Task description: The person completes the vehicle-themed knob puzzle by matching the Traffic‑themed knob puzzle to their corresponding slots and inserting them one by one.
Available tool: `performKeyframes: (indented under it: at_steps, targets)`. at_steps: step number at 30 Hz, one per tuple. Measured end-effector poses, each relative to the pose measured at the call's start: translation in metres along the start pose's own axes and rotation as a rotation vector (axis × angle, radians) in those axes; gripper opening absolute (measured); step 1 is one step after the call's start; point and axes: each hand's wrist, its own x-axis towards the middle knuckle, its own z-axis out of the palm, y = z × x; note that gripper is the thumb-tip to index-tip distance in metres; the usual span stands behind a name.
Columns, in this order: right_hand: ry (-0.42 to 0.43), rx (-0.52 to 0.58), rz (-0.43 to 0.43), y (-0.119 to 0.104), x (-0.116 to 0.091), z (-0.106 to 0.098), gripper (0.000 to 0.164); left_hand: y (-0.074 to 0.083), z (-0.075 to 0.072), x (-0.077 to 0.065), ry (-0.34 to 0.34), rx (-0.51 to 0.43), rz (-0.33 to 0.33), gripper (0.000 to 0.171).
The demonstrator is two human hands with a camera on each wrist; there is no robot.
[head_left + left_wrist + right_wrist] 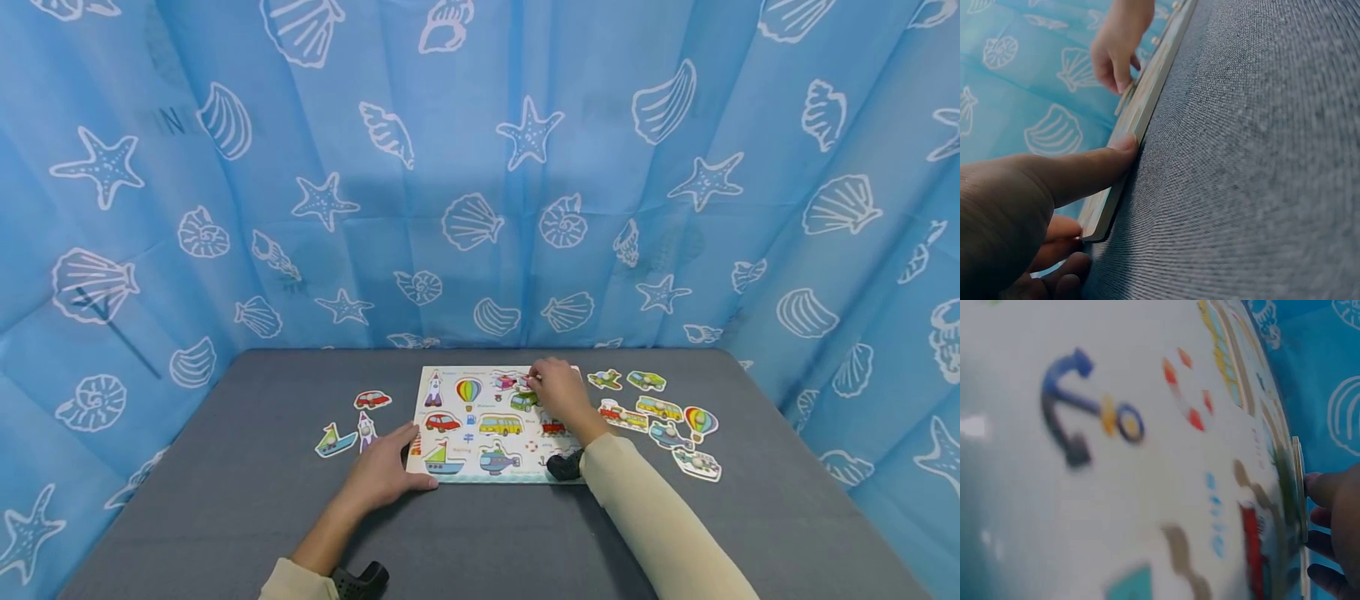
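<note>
A white wooden puzzle board with pictures of vehicles lies flat on the table. My left hand holds its near left corner, thumb along the front edge and fingers at the left side; the left wrist view shows the thumb pressed to that edge. Over the board's far right part, my right hand pinches a flat puzzle piece, seen edge-on in the right wrist view. Pink shows by those fingertips in the head view, beside the printed pink helicopter. The right hand hides the board's upper right corner.
Left of the board lie a red car piece, a sailboat piece and a rocket piece. Several pieces are at the right, including a balloon and a bus. A blue shell-print curtain hangs behind the grey table.
</note>
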Motion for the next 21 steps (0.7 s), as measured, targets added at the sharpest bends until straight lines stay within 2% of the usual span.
performKeyframes:
  at_steps: [7, 11, 21]
  targets:
    - [0.037, 0.009, 0.032, -0.008, 0.003, 0.013, 0.009, 0.001, -0.002, 0.0, -0.016, 0.007, -0.015, 0.095]
    - [0.061, 0.009, 0.024, -0.013, 0.006, 0.019, 0.01, 0.002, -0.005, -0.001, -0.029, -0.003, -0.002, 0.093]
    - [0.065, 0.031, 0.021, -0.024, 0.012, 0.029, 0.01, 0.004, -0.006, -0.001, -0.06, -0.002, -0.002, 0.091]
